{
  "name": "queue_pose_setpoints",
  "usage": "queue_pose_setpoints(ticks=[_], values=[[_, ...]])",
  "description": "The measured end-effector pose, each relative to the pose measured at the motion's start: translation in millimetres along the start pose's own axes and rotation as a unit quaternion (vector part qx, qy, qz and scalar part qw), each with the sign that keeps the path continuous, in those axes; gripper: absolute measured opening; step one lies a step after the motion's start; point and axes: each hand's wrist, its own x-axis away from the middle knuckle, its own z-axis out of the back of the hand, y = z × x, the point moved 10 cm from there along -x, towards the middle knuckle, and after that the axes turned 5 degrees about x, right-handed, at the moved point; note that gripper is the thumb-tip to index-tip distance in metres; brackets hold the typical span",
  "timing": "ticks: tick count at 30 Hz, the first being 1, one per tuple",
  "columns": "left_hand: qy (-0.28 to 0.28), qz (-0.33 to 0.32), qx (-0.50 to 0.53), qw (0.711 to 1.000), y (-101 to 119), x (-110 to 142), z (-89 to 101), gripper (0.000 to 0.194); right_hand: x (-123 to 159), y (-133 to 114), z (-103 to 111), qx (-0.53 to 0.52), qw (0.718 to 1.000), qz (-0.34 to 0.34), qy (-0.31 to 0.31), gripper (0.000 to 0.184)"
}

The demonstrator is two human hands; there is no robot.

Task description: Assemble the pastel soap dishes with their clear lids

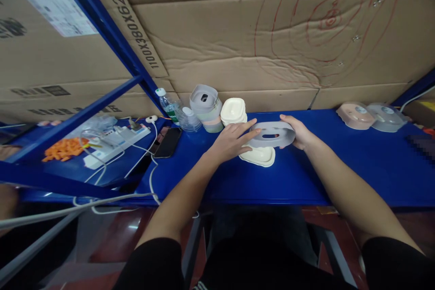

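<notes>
A grey plastic shell (285,134) with an oval slot is held above the blue table, tilted toward me. My right hand (297,132) grips its right end, thumb on the upper edge. My left hand (232,141) holds the left end, fingers stretched across its edge and thumb lower down. Just beneath the shell lies a cream shallow dish (260,156), partly covered by it. Behind my left hand rises a stack of cream dishes (234,111). Beside that stands a taller stack of shells (204,104) in grey, green and pink.
Left of the stacks are clear plastic domes (190,120), a water bottle (166,104) and a phone (168,142). A power strip (117,145) with cables and orange pieces (64,149) lie beyond the blue frame. Pink (355,115) and grey (387,117) lidded boxes sit at right.
</notes>
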Motion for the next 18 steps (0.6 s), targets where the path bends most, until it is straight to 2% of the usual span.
queue_pose_setpoints(ticks=[2, 4, 6, 9, 12, 14, 18], values=[[-0.013, 0.009, -0.025, 1.0, -1.7, -0.6, -3.2, 0.049, 0.2, 2.7, 6.3, -0.002, 0.999, -0.028, 0.015, 0.05], [-0.003, 0.007, -0.032, 0.999, -2.5, -0.6, -4.6, 0.028, 0.5, 4.3, 5.6, 0.005, 0.999, -0.041, 0.003, 0.059], [0.018, 0.011, -0.029, 0.999, -6.5, 0.6, -4.3, 0.014, 0.0, 3.6, 2.0, 0.009, 0.999, -0.036, -0.018, 0.071], [0.075, 0.077, -0.039, 0.993, -26.9, 6.7, 4.0, 0.023, -3.3, -3.3, -0.8, 0.004, 0.999, 0.007, -0.034, 0.079], [0.125, 0.183, -0.076, 0.972, -53.3, 18.0, 15.7, 0.035, -8.1, -10.1, 5.0, 0.029, 0.998, 0.062, -0.001, 0.055], [0.133, 0.238, -0.097, 0.957, -65.7, 23.3, 19.0, 0.035, -11.4, -8.2, 4.3, 0.072, 0.994, 0.077, 0.01, 0.038], [0.135, 0.323, -0.133, 0.927, -85.3, 27.6, 20.0, 0.028, -16.9, 4.6, -11.2, 0.149, 0.985, 0.084, -0.027, 0.028]])
